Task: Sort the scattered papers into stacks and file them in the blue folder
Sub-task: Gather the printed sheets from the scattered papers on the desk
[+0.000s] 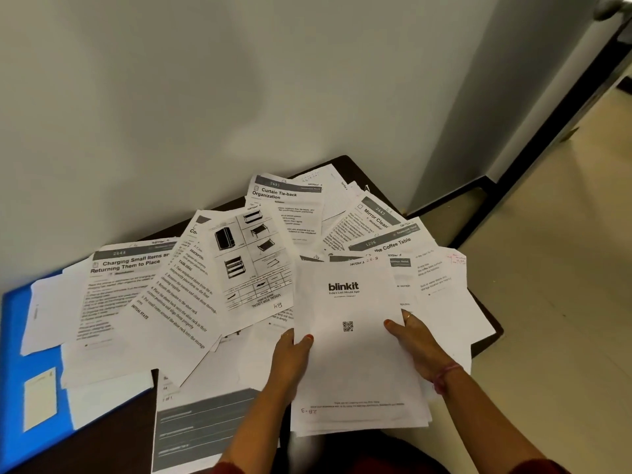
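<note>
Dark table almost fully covered by scattered papers, overlapping; bare patch only at near-left. Blue folder at left edge, half buried under sheets. Wall tight behind table, blocks far side. Open floor to the right.

the top sheet says "blinkit". other papers say "curtain tie-back organization", "charging small items", "mirror clean", "the coffee table" with 1206.
</note>
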`<state>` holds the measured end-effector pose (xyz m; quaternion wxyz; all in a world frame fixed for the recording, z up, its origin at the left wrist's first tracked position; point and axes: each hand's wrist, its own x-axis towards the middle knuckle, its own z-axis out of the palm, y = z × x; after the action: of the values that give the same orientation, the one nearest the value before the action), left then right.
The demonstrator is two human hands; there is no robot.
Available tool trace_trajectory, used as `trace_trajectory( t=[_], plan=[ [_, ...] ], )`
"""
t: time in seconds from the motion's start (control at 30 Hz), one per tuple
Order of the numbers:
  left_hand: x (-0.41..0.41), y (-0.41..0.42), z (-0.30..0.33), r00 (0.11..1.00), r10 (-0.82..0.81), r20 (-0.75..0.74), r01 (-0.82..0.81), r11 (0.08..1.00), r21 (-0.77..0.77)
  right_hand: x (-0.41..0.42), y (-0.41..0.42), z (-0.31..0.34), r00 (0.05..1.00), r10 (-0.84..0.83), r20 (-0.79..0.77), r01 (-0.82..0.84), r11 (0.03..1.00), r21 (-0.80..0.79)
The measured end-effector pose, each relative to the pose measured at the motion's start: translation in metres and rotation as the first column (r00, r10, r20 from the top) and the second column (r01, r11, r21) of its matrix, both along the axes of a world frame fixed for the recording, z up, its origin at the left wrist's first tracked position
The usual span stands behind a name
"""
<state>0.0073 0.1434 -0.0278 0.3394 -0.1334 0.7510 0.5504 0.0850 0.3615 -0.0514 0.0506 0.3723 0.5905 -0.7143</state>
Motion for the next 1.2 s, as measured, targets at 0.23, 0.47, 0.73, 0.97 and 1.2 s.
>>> trace_trajectory(
  t=[0.23, 0.47, 0.73, 0.97, 1.2],
  plan=[
    [0.002, 0.019, -0.006, 0.99, 0.083, 0.113, -0.09, 0.994, 0.054, 0.003, 0.022, -0.004, 1.0, -0.018, 0.005, 0.018, 1.0, 0.012],
    [0.008, 0.031, -0.009, 0.997, 0.058, 0.048, -0.059, 0.998, 0.009, 0.0, 0.036, -0.007, 1.0, -0.027, 0.011, 0.027, 1.0, -0.005],
    [0.021, 0.051, -0.01, 0.982, -0.022, -0.186, -0.023, 0.971, -0.237, 0.005, 0.06, -0.007, 0.998, -0.069, -0.01, 0.069, 0.998, 0.003],
    [0.023, 0.054, -0.015, 0.98, -0.072, -0.185, 0.022, 0.965, -0.261, 0.007, 0.084, 0.001, 0.987, -0.158, -0.011, 0.158, 0.987, -0.003],
    [0.027, 0.057, -0.018, 0.976, -0.126, -0.178, 0.085, 0.971, -0.225, 0.005, 0.093, 0.002, 0.973, -0.23, -0.01, 0.229, 0.973, -0.022]
  ],
)
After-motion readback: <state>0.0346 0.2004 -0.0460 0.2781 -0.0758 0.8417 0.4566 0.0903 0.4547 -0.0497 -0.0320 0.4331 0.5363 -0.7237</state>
